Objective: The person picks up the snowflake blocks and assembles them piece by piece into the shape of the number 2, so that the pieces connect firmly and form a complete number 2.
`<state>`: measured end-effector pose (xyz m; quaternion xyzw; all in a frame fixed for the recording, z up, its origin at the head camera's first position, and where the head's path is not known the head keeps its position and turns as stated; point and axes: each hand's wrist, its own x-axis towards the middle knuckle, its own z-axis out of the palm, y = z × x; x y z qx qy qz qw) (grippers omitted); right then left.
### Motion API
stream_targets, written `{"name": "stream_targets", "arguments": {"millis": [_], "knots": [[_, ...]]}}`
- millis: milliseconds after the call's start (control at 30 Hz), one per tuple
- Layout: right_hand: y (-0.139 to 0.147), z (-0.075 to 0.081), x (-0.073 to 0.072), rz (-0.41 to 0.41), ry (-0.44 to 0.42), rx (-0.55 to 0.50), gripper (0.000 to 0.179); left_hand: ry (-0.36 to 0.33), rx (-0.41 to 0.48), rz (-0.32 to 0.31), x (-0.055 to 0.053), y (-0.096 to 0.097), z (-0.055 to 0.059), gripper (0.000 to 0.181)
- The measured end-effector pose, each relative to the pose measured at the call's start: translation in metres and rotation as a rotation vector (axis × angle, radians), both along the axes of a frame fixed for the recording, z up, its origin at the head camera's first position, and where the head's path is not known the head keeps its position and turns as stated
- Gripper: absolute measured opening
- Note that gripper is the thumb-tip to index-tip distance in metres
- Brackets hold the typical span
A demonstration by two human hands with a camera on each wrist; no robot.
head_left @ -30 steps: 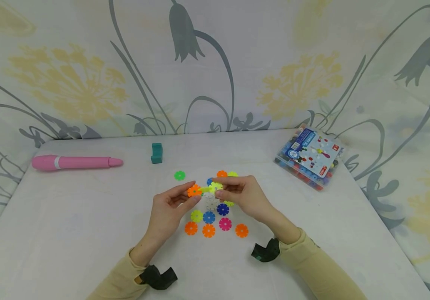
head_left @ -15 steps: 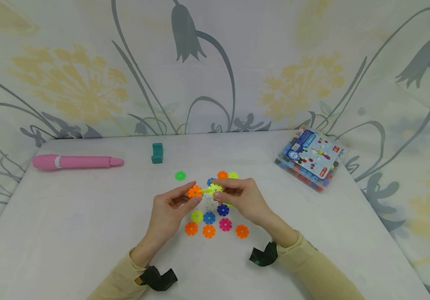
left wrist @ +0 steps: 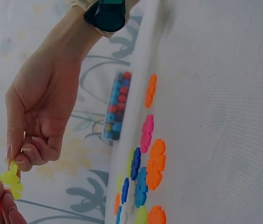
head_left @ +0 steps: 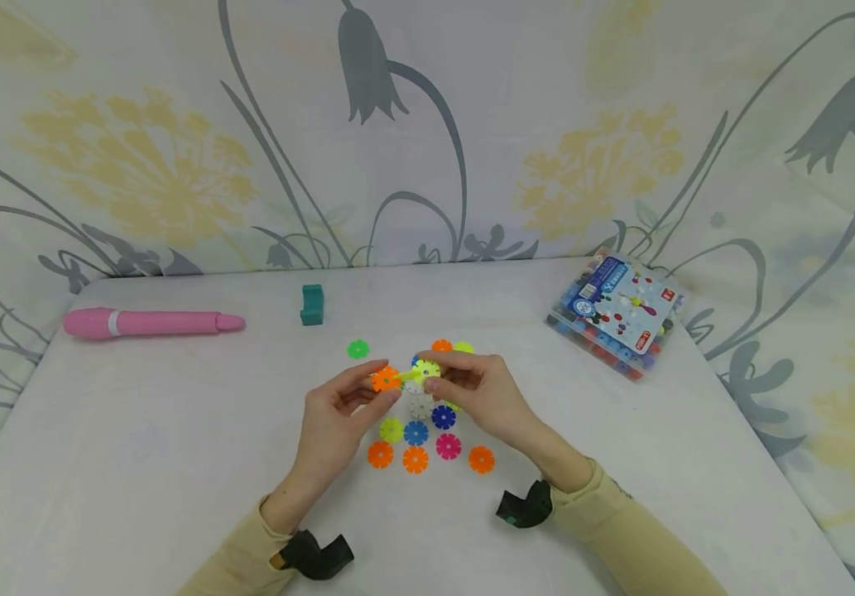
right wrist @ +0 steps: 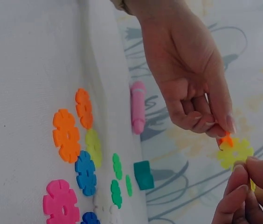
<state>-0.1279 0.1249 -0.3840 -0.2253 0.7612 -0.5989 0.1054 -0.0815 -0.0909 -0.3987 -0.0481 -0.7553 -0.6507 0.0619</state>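
Above the table my left hand pinches an orange notched flower disc between thumb and fingertips. My right hand pinches a bright yellow flower disc opposite it. A narrow yellow piece, seen nearly edge-on, bridges the two discs in the head view. In the right wrist view the yellow disc meets the orange disc beside my left fingertips. The left wrist view shows yellow pieces between both hands, with little of the orange one visible. Fingertips hide part of the joint.
Below the hands lie loose flower discs, among them pink, dark blue, orange and white. A green disc lies further back. Behind are a pink pen-shaped object, a teal block and a clear case of coloured parts.
Both hands stay almost in place with the same discs. The yellow disc in my right hand tilts slightly and shifts a few pixels left.
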Motion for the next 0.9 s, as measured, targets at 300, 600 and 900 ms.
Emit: {"name": "stream_targets", "arguments": {"millis": [300, 600, 900], "knots": [[-0.0032, -0.0005, -0.0006, -0.078, -0.025, -0.03, 0.039, 0.01, 0.006, 0.01, -0.0022, -0.0002, -0.0013, 0.037], [-0.0011, -0.0012, -0.0005, -0.067, -0.095, -0.029, 0.037, -0.02, -0.014, -0.079, -0.0019, 0.0004, -0.003, 0.046], [-0.0008, -0.0001, -0.0011, -0.025, -0.115, -0.009, 0.034, -0.003, 0.012, -0.149, -0.0001, 0.0005, -0.0022, 0.05]]}}
